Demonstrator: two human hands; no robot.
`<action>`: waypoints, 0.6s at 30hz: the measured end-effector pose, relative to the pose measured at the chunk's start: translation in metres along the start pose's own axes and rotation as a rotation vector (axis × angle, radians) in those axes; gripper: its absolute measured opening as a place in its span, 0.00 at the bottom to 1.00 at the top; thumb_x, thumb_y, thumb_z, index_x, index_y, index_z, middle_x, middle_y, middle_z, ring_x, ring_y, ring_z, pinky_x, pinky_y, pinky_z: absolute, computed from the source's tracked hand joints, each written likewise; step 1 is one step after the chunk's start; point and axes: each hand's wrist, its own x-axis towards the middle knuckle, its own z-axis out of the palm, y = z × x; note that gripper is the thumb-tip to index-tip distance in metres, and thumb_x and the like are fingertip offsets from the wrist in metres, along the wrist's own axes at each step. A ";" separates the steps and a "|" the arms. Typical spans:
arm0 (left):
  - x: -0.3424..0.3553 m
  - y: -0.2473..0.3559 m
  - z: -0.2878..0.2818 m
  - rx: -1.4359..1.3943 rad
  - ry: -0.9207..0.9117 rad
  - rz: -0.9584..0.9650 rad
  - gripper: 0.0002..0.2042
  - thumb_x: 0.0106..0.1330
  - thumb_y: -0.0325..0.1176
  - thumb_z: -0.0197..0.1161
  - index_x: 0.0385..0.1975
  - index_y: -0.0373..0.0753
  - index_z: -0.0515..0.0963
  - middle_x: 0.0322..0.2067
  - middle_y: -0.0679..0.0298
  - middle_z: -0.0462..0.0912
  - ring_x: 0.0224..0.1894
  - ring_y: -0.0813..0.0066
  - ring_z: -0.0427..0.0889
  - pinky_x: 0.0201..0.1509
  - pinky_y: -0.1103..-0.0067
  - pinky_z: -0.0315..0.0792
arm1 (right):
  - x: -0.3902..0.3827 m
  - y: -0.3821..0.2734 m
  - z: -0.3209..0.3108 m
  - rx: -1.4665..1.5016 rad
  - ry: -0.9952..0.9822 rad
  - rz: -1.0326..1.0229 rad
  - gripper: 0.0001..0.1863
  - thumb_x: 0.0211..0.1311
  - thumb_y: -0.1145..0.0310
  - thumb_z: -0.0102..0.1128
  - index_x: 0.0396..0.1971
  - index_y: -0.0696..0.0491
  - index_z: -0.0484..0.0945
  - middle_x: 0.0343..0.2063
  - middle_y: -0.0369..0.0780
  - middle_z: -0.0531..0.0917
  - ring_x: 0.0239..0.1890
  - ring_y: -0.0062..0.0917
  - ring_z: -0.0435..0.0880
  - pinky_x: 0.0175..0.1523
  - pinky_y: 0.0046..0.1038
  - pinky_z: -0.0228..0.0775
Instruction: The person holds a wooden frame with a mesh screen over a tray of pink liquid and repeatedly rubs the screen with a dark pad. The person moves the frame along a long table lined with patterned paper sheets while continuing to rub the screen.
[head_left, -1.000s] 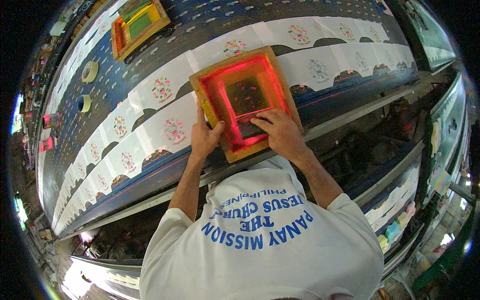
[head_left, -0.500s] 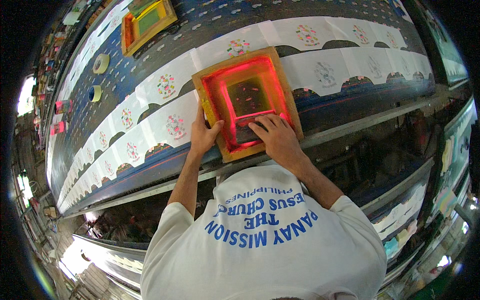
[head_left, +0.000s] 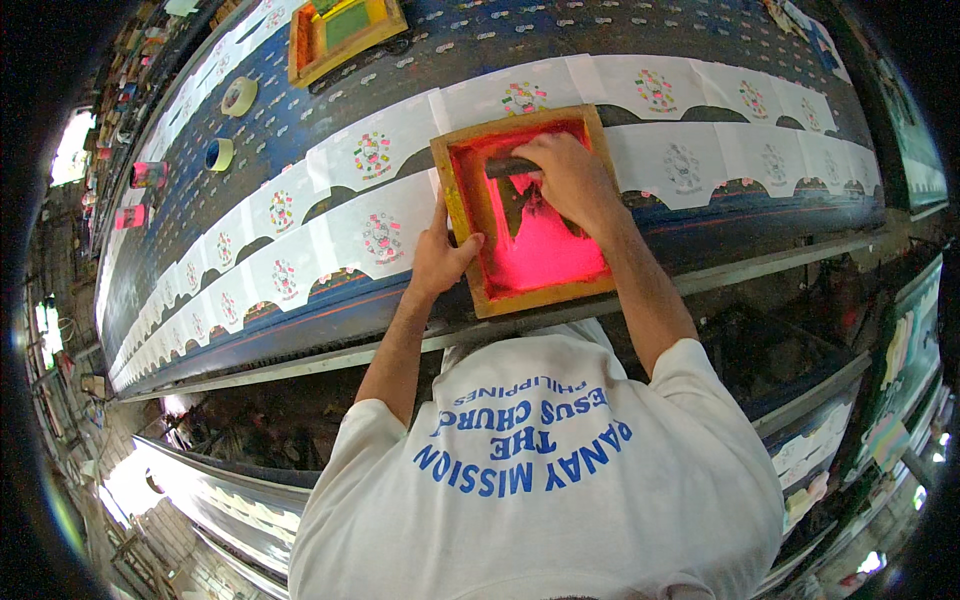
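A wooden screen frame (head_left: 463,279) with bright pink ink pooled across its lower half lies over white fabric pieces (head_left: 660,160) printed with round motifs. My left hand (head_left: 445,255) grips the frame's left side, thumb on top near the lower left. My right hand (head_left: 565,175) is closed on a dark squeegee (head_left: 508,166) inside the upper part of the frame, with the fingertips bent over the blade. Part of the screen's dark stencil area shows below the squeegee; the rest is hidden by hand and ink.
A second wooden frame (head_left: 310,70) with yellow and green sits on the long dark printing board (head_left: 470,45). Two tape rolls (head_left: 238,97) and pink-stained containers (head_left: 130,218) lie at the left. A metal rail (head_left: 760,262) runs along the near edge; more long racks stand below and right.
The squeegee in my right hand has moved up from the lower part of the screen to the top, and pink ink now covers the lower area. My left hand still holds the frame.
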 end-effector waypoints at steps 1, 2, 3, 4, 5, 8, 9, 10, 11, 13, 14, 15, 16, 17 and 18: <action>-0.001 0.001 -0.001 0.022 0.004 0.018 0.56 0.68 0.38 0.76 0.90 0.43 0.44 0.47 0.46 0.95 0.41 0.53 0.97 0.47 0.64 0.89 | -0.009 -0.007 -0.004 -0.001 -0.042 0.022 0.23 0.65 0.79 0.66 0.60 0.52 0.88 0.56 0.45 0.88 0.63 0.47 0.84 0.71 0.46 0.76; -0.001 -0.001 -0.001 0.039 0.005 0.033 0.56 0.68 0.38 0.76 0.90 0.43 0.43 0.47 0.45 0.95 0.40 0.52 0.97 0.47 0.63 0.89 | -0.022 -0.016 -0.009 -0.005 -0.088 0.047 0.23 0.66 0.81 0.65 0.60 0.52 0.87 0.58 0.44 0.88 0.65 0.46 0.83 0.72 0.45 0.76; -0.001 -0.006 0.000 0.033 0.011 0.057 0.56 0.68 0.39 0.75 0.90 0.43 0.43 0.47 0.45 0.95 0.40 0.50 0.96 0.47 0.62 0.89 | -0.038 -0.022 -0.008 0.009 -0.073 0.036 0.24 0.65 0.82 0.64 0.61 0.52 0.87 0.59 0.44 0.88 0.65 0.46 0.83 0.72 0.45 0.76; -0.001 -0.012 0.002 0.026 0.015 0.082 0.56 0.68 0.39 0.75 0.90 0.42 0.42 0.47 0.44 0.95 0.40 0.48 0.96 0.46 0.61 0.89 | -0.056 -0.026 -0.002 0.023 -0.057 0.025 0.25 0.64 0.83 0.63 0.61 0.51 0.87 0.59 0.43 0.87 0.66 0.46 0.82 0.73 0.45 0.76; 0.000 -0.018 0.003 0.018 0.022 0.107 0.56 0.68 0.40 0.75 0.90 0.42 0.41 0.47 0.43 0.94 0.40 0.46 0.96 0.46 0.60 0.89 | -0.074 -0.030 0.004 0.037 -0.041 0.013 0.26 0.64 0.83 0.62 0.62 0.51 0.87 0.60 0.43 0.87 0.66 0.45 0.82 0.73 0.45 0.75; 0.001 -0.010 0.003 0.109 0.018 0.145 0.57 0.67 0.41 0.74 0.90 0.39 0.41 0.47 0.40 0.94 0.41 0.41 0.95 0.47 0.58 0.89 | -0.117 -0.051 0.001 0.083 -0.115 0.096 0.30 0.61 0.86 0.59 0.62 0.50 0.87 0.60 0.42 0.87 0.68 0.44 0.82 0.75 0.44 0.74; 0.001 -0.008 0.003 0.102 0.011 0.122 0.57 0.67 0.42 0.74 0.89 0.39 0.41 0.47 0.40 0.94 0.42 0.40 0.95 0.47 0.57 0.89 | -0.118 -0.050 -0.004 0.097 -0.168 0.115 0.29 0.62 0.86 0.60 0.62 0.51 0.87 0.60 0.43 0.88 0.67 0.44 0.82 0.75 0.44 0.75; 0.001 -0.005 0.002 0.094 0.005 0.098 0.57 0.67 0.43 0.74 0.89 0.39 0.41 0.47 0.40 0.93 0.42 0.39 0.95 0.47 0.56 0.89 | -0.116 -0.051 -0.011 0.113 -0.223 0.134 0.28 0.63 0.86 0.60 0.62 0.52 0.87 0.60 0.43 0.88 0.67 0.44 0.83 0.74 0.44 0.75; 0.000 -0.005 0.002 0.087 -0.007 0.075 0.57 0.67 0.43 0.74 0.89 0.38 0.41 0.46 0.39 0.93 0.42 0.39 0.95 0.47 0.55 0.89 | -0.116 -0.052 -0.016 0.129 -0.275 0.159 0.27 0.63 0.85 0.61 0.62 0.52 0.87 0.60 0.44 0.88 0.67 0.44 0.83 0.74 0.44 0.76; -0.002 -0.010 0.002 0.088 0.003 0.062 0.57 0.67 0.43 0.74 0.89 0.39 0.40 0.44 0.39 0.93 0.42 0.37 0.94 0.47 0.54 0.89 | -0.097 -0.036 -0.015 0.193 -0.276 0.108 0.24 0.65 0.84 0.65 0.61 0.54 0.87 0.59 0.46 0.89 0.66 0.45 0.85 0.73 0.44 0.77; -0.001 -0.010 0.003 0.080 0.003 0.060 0.57 0.67 0.43 0.74 0.89 0.39 0.40 0.43 0.39 0.93 0.42 0.37 0.94 0.47 0.54 0.89 | -0.082 -0.026 -0.019 0.216 -0.276 0.090 0.23 0.66 0.83 0.66 0.61 0.54 0.87 0.59 0.46 0.89 0.65 0.45 0.85 0.72 0.44 0.77; -0.001 -0.011 0.004 0.091 0.011 0.071 0.58 0.67 0.43 0.74 0.89 0.39 0.39 0.43 0.39 0.93 0.42 0.36 0.94 0.47 0.53 0.89 | -0.064 -0.018 -0.019 0.193 -0.244 0.068 0.22 0.67 0.79 0.68 0.60 0.54 0.88 0.57 0.47 0.90 0.64 0.45 0.86 0.72 0.45 0.77; 0.000 -0.010 0.004 0.101 0.011 0.086 0.58 0.67 0.44 0.74 0.89 0.39 0.39 0.42 0.39 0.93 0.41 0.35 0.94 0.47 0.52 0.89 | -0.046 -0.012 -0.020 0.168 -0.209 0.055 0.20 0.67 0.75 0.70 0.59 0.53 0.88 0.56 0.47 0.90 0.63 0.46 0.87 0.72 0.45 0.78; 0.000 -0.007 0.004 0.113 0.011 0.104 0.58 0.67 0.44 0.74 0.89 0.39 0.39 0.41 0.39 0.93 0.41 0.34 0.93 0.46 0.52 0.88 | -0.028 -0.004 -0.019 0.140 -0.163 0.049 0.20 0.67 0.75 0.70 0.59 0.53 0.88 0.56 0.47 0.90 0.63 0.46 0.87 0.72 0.45 0.78; 0.002 -0.005 0.003 0.117 -0.002 0.100 0.58 0.67 0.45 0.74 0.89 0.39 0.39 0.41 0.39 0.93 0.41 0.34 0.93 0.47 0.51 0.88 | -0.010 0.005 -0.016 0.115 -0.114 0.042 0.20 0.67 0.74 0.71 0.59 0.54 0.88 0.55 0.47 0.90 0.63 0.46 0.87 0.71 0.45 0.78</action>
